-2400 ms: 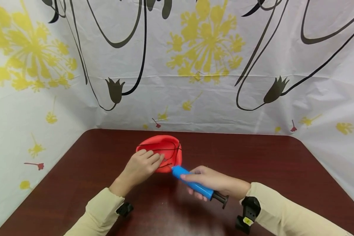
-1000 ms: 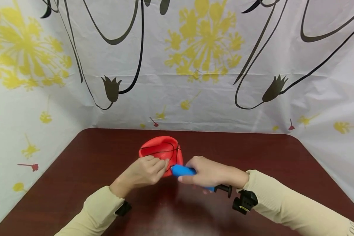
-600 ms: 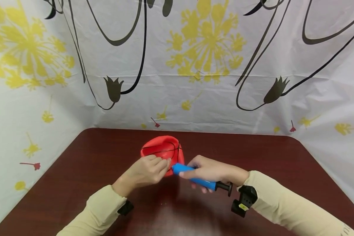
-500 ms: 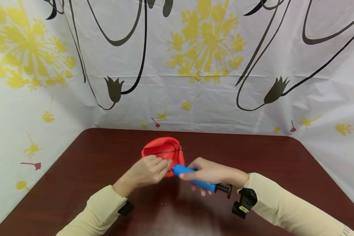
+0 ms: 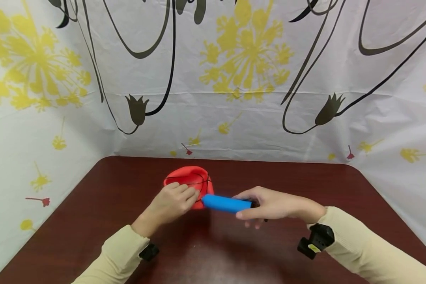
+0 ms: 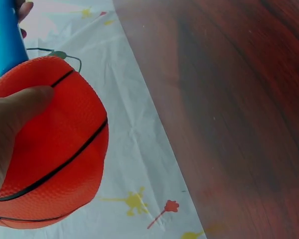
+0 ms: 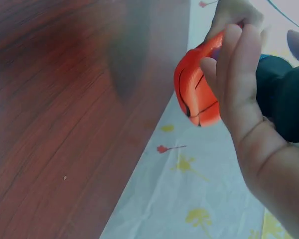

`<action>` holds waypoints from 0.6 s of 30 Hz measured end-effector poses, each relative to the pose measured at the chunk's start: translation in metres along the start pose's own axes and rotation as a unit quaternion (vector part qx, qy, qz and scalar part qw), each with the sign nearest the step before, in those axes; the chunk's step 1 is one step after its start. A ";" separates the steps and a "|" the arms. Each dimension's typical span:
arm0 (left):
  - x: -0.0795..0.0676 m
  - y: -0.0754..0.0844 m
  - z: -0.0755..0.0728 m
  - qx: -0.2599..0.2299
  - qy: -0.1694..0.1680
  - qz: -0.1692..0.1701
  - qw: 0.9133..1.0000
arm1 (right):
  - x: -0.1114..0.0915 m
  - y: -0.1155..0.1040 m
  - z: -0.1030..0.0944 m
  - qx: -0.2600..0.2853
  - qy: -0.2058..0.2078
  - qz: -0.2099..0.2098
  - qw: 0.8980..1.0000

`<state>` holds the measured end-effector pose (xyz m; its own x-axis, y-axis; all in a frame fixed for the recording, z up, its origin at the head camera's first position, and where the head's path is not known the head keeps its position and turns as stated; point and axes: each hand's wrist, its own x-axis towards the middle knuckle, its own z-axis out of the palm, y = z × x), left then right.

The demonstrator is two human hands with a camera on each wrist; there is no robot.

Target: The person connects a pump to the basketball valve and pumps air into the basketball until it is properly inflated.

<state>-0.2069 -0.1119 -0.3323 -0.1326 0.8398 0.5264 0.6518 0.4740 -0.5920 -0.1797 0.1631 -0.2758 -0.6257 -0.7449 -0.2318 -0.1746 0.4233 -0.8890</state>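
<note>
Now — blue pump more exposed, seemingly.

No text, brand or number I can read from where I'm standing, just a yellow sticker on the black right-wrist camera, too tiny for me to make out anything printed there
</note>
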 end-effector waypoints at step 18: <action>-0.005 -0.010 0.002 -0.070 -0.062 -0.116 0.989 | -0.004 0.011 0.019 -0.127 0.076 -0.023 0.989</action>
<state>-0.2142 -0.1200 -0.3302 -0.3750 0.7431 0.5542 0.6896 0.6231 -0.3690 -0.1647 0.1606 -0.2922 -0.7157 -0.6889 -0.1147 -0.3786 0.5207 -0.7652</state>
